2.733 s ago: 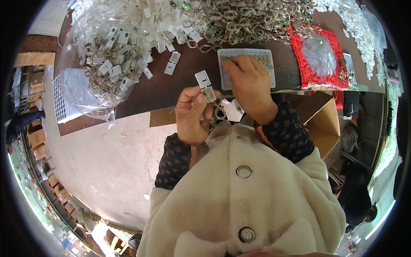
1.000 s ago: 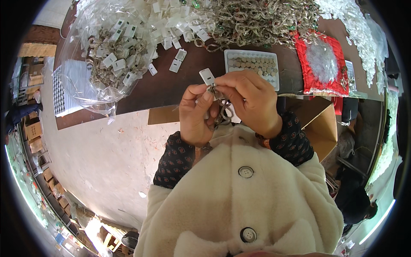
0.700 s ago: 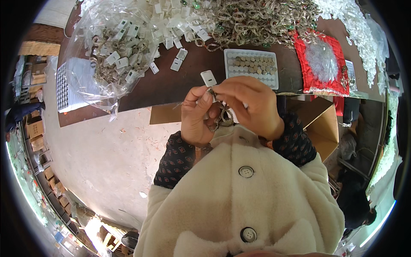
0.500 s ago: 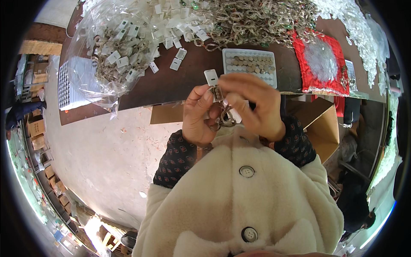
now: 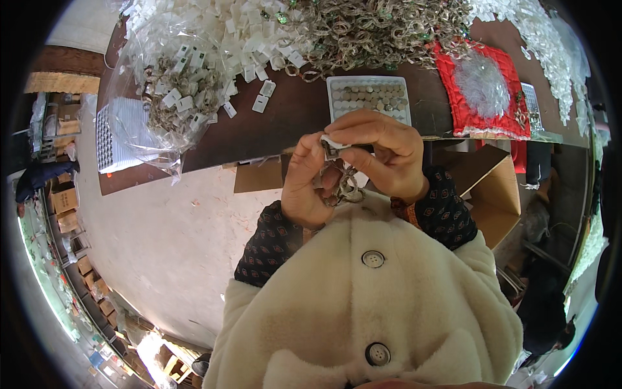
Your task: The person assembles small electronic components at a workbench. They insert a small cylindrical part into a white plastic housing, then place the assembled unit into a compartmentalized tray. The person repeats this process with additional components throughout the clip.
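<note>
Fingers of my left grip (image 5: 308,185) hold one side of a small white plastic case (image 5: 333,144), and my right grip (image 5: 390,155) pinches its other side between thumb and forefinger. The case is between my two grips, near the front edge of the brown surface (image 5: 236,135); my fingers partly hide it. A looped bundle of thin wire (image 5: 350,188) hangs just below it. Beyond my right grip stands a white tray (image 5: 369,79) with round metallic discs (image 5: 370,97). Right of that lies red quilted cloth (image 5: 453,107) bearing clear strands (image 5: 483,89); a clear plastic bag (image 5: 170,150) sits far left.
</note>
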